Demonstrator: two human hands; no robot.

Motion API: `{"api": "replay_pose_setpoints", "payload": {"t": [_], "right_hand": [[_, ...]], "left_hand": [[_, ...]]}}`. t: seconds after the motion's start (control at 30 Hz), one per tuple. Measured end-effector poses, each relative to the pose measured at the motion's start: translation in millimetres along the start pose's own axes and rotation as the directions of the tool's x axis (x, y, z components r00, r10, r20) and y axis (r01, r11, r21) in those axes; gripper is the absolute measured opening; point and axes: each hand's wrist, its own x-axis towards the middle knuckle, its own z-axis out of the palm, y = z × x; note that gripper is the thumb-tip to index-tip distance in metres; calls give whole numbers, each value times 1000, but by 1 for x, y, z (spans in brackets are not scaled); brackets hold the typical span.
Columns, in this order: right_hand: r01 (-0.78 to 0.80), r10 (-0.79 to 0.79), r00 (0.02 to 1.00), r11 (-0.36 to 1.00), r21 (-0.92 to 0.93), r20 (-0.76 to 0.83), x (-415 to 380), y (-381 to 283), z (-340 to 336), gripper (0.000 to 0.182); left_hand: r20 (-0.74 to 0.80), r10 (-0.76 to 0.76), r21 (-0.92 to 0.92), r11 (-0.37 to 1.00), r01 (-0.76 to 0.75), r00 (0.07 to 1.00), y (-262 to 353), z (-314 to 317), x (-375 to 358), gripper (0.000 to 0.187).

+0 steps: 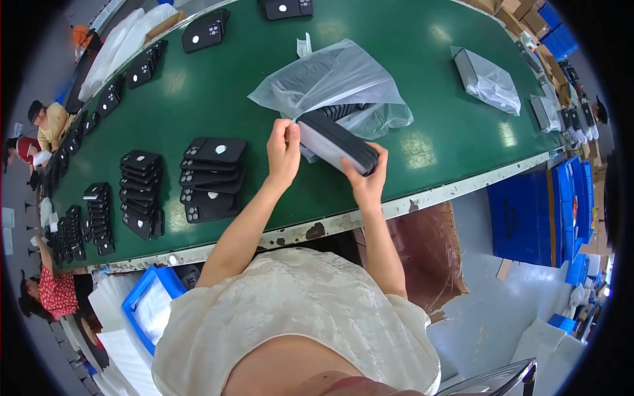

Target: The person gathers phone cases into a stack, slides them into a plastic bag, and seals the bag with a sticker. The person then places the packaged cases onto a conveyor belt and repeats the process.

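Note:
A bundle of black phone cases (340,140), pressed together with a whitish side facing me, is tilted over the green table in front of me. My right hand (368,177) grips its near right end. At the other end, my left hand (284,153) pinches the edge of a clear plastic bag (330,76) beside the bundle's corner. The bag lies spread on the table behind the bundle, its mouth towards me. More dark cases (343,111) show partly under the film; how far they sit inside it is hidden.
Stacks of black phone cases (212,173) stand to my left, with more along the far left edge of the green table (436,86). Bagged bundles (487,80) lie at the right. Blue bins (525,218) stand on the floor at the right. Other people (51,125) sit at the far left.

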Motion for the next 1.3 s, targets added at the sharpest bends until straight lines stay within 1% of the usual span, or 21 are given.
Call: {"api": "replay_pose_setpoints", "payload": {"t": [0.07, 0.17, 0.33, 0.43, 0.47, 0.57, 0.73, 0.83, 0.87, 0.93, 0.97, 1.0, 1.03, 1.07, 1.1, 1.13, 1.17, 1.2, 1.23, 1.27, 1.3], "right_hand": [[67, -67, 998, 996, -60, -1, -11, -2, 11, 53], [96, -112, 993, 951, -296, -38, -25, 2, 30, 52], [20, -37, 994, 985, -169, -98, -18, -3, 57, 55], [184, -221, 972, 933, -309, -86, -21, 22, 82, 56], [183, -219, 972, 935, -303, -89, -22, 22, 83, 56], [13, -21, 999, 985, -173, -43, -21, 18, 78, 60], [80, -91, 995, 976, -200, -46, -20, 53, 92, 60], [476, -389, 880, 727, -495, 273, -9, 68, 81, 65], [474, -389, 880, 725, -500, 271, -9, 64, 75, 65], [426, -267, 897, 736, -526, 353, -13, 46, 63, 65], [402, -204, 899, 739, -541, 388, -13, 41, 61, 65], [401, -200, 898, 736, -546, 391, -14, 41, 61, 65], [393, -173, 905, 687, -611, 388, -18, 42, 63, 62], [387, -150, 911, 632, -671, 384, -21, 43, 66, 60], [385, -134, 915, 570, -726, 381, -21, 42, 70, 57], [391, -137, 913, 563, -728, 384, -19, 39, 74, 57], [386, -69, 911, 483, -786, 406, -17, 30, 78, 53], [380, 2, 910, 398, -835, 415, -14, 20, 83, 49], [373, 84, 906, 310, -875, 416, -14, 11, 86, 45], [363, 101, 906, 312, -878, 411, -16, 5, 92, 45], [350, 202, 895, 236, -907, 398, -12, -1, 101, 42]], "left_hand": [[-51, 53, 2, 999, -53, 997, -1, 2, -1, 19], [-97, 341, 185, 929, -319, 935, -10, 3, -3, 16], [60, 350, 250, 901, -354, 935, -13, -6, -22, 11], [158, 359, 249, 887, -388, 920, -7, -13, -31, 7], [162, 360, 254, 884, -392, 919, -6, -16, -32, 7], [204, 264, 267, 911, -313, 943, -2, -23, -38, 5], [329, 291, 281, 878, -388, 898, 0, -42, -37, 6], [565, 223, 269, 860, -434, 794, 10, -55, -37, 5], [567, 225, 264, 861, -434, 792, 16, -60, -27, 5], [625, 272, 237, 827, -510, 732, 24, -75, 6, 10], [437, 232, 283, 881, -378, 869, 20, -77, 30, 17], [225, 166, 298, 927, -230, 960, 9, -76, 59, 24], [84, 295, 389, 870, -304, 952, -20, -69, 94, 30], [-47, 429, 488, 798, -354, 902, -47, -62, 119, 36], [-53, 426, 485, 801, -350, 903, -54, -63, 123, 36], [73, 204, 410, 886, -215, 976, -60, -64, 130, 39], [220, -17, 353, 934, -63, 975, -59, -62, 137, 43], [375, -222, 320, 942, 99, 900, -58, -59, 145, 47], [380, -223, 317, 943, 100, 898, -59, -55, 150, 47], [426, -217, 328, 942, 74, 878, -52, -54, 149, 50], [471, -212, 338, 940, 47, 856, -44, -53, 148, 53]]}}
